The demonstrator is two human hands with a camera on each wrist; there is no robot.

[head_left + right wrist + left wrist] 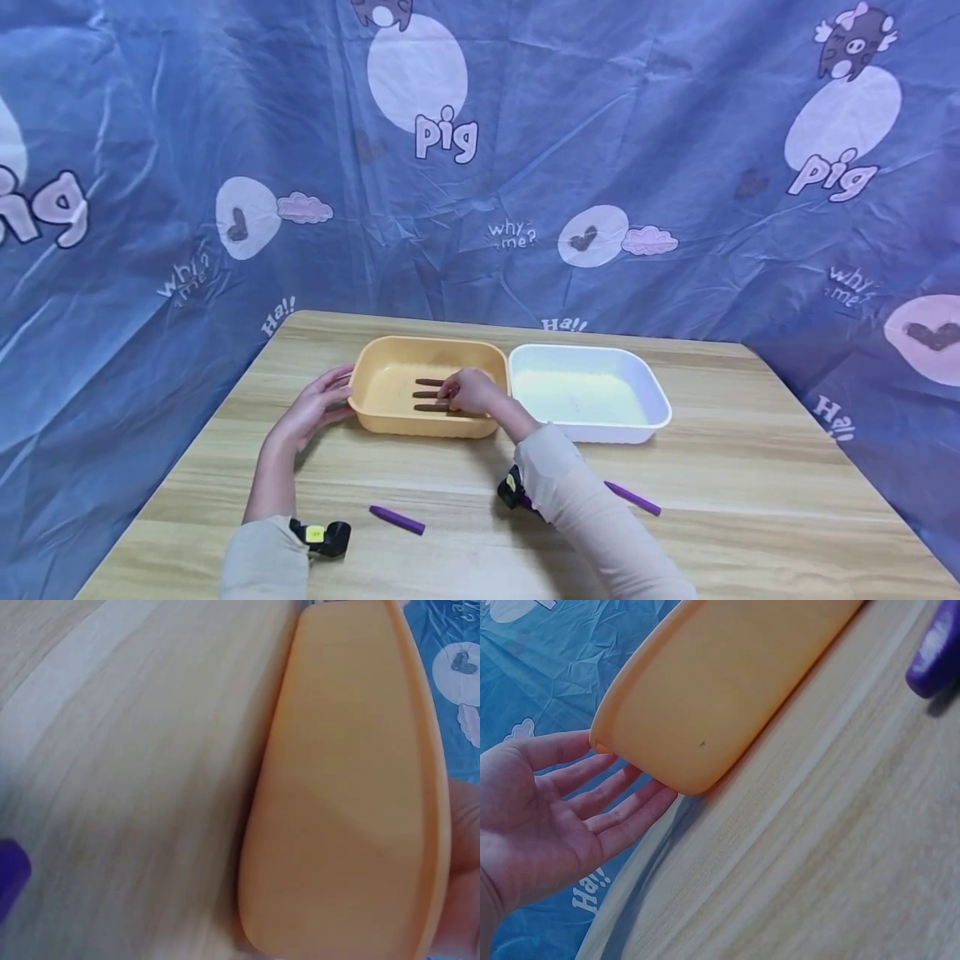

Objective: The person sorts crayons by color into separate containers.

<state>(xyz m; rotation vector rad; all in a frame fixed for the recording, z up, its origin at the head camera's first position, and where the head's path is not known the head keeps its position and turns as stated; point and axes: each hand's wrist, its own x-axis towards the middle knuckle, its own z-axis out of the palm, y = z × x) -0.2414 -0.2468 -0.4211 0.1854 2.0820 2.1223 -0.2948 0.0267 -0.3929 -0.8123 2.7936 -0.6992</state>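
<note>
My right hand [472,392] reaches over the near rim into the yellow bin [420,427], its curled fingers pinching the middle one of three brown crayons [424,395]. These lie side by side on the bin's floor, their right ends partly hidden by the fingers. My left hand [318,404] rests against the bin's left end. In the left wrist view its fingers [634,814] are nearly straight, with the tips touching the bin's outer wall [727,697]. From the right wrist, the bin's wall [337,780] hides most of the right hand.
A white bin [592,432] stands right beside the yellow one. On the wooden table in front lie a purple crayon [397,519] at the left and another purple crayon [632,498] at the right. A printed blue cloth [480,183] hangs behind the table.
</note>
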